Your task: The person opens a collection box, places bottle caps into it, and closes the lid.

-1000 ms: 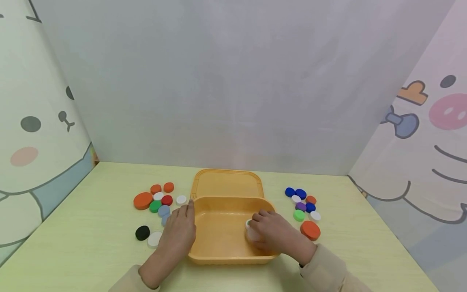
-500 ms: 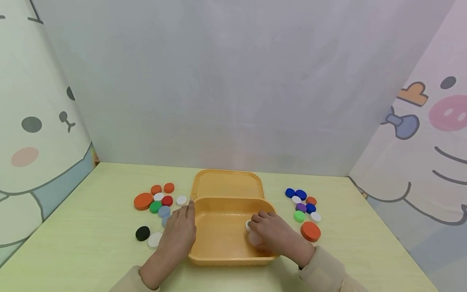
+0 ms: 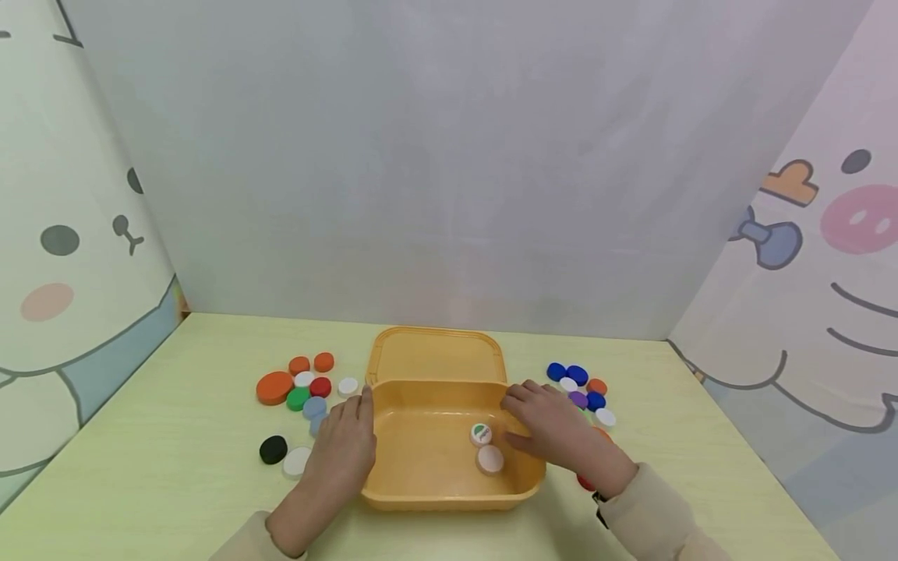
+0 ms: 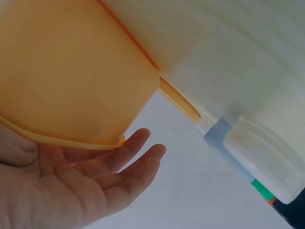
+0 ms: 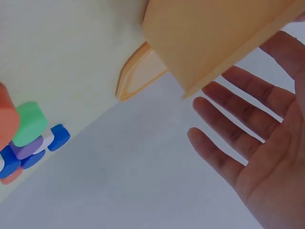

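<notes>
Right grip (image 3: 550, 421) now off caps (image 3: 489, 460), fingers (image 5: 226, 126) apart

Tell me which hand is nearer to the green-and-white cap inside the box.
Right. The right hand is over the right end of the box, just right of the green-and-white cap; the left hand is at the left rim, farther away.

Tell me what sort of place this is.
Probably a small screened-off work booth, judging by the plain grey backdrop behind the pale yellow-green table, white cartoon-printed side panels, and round coloured plastic caps on both sides of an orange rectangular plastic box.
</notes>
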Available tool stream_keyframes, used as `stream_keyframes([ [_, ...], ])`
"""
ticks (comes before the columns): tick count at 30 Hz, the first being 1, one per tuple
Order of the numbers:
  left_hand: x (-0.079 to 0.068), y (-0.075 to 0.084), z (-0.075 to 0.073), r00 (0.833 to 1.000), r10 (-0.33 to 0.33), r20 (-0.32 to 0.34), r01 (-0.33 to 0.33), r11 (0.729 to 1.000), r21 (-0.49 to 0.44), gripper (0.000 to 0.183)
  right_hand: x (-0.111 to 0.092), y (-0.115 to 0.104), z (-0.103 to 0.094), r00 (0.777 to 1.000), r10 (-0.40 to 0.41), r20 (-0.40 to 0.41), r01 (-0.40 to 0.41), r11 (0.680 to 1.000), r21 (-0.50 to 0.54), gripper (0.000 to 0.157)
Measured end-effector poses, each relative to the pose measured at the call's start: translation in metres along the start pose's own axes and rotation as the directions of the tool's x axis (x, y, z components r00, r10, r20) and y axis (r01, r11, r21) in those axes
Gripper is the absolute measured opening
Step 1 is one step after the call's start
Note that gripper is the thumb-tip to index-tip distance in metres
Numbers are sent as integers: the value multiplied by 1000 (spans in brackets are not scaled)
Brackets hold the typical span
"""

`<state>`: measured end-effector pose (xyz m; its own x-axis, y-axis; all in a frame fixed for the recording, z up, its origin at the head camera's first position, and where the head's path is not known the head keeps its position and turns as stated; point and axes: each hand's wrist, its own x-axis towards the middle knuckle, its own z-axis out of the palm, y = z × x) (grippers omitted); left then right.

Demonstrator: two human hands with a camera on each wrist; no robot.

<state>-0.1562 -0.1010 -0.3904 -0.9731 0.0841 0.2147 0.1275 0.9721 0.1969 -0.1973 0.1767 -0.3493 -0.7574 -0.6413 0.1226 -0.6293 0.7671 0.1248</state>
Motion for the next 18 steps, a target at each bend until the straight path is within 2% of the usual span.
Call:
stream_keyframes([
  [6, 0, 0, 1, 1000, 0, -4, 0, 1000, 0, 61, -7, 24, -3, 992, 40, -123, -45, 998, -44, 32],
  [11, 0, 0, 1, 1000, -4, -1, 4, 1000, 5, 63, -15, 44, 2, 982, 79, -174, -92, 993, -69, 30],
  [14, 0, 0, 2, 1000, -6, -2, 6, 1000, 4, 63, -20, 54, 9, 980, 116, -164, -128, 990, -61, 30],
  [18, 0, 0, 3, 1000, -9, 2, 9, 1000, -2, 62, -27, 65, 17, 977, 189, -100, -193, 981, -34, 30],
])
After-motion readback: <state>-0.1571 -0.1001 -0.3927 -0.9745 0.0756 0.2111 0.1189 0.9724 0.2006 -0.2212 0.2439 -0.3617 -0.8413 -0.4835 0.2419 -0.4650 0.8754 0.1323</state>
